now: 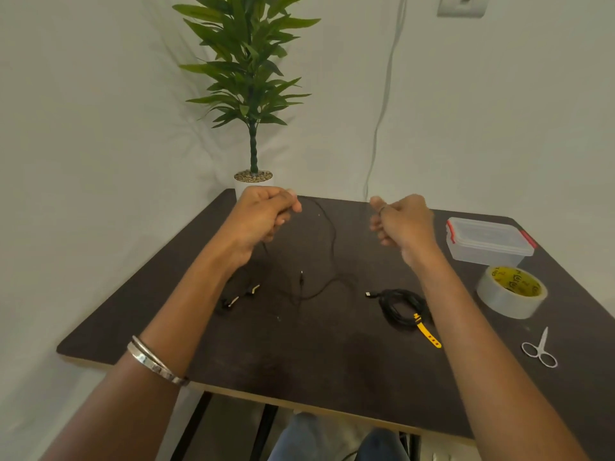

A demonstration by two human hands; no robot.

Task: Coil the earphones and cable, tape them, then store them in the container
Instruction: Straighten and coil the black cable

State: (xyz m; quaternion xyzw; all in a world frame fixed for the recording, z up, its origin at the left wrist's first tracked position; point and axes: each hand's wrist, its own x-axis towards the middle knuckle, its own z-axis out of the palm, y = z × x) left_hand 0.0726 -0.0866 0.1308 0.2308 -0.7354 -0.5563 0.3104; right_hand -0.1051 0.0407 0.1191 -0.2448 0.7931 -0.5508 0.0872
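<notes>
My left hand [266, 217] is raised over the far side of the dark table [316, 354] and grips the thin black earphones wire [331, 241]. The wire hangs down from it to the earbuds [239, 294] and the jack [301, 277], which lie on the table. My right hand [402, 224] is held up at the same height, fingers curled, with a thin dark strand across its thumb that looks like the same wire. A coiled black cable [399, 307] with a yellow strap [427, 331] lies under my right forearm. The clear container [486, 241] with red clips stands closed at the right.
A roll of clear tape [511, 291] lies in front of the container, and small scissors [539, 349] lie near the right front edge. A potted plant [253, 94] stands behind the table's far corner. Walls close in at the back and left.
</notes>
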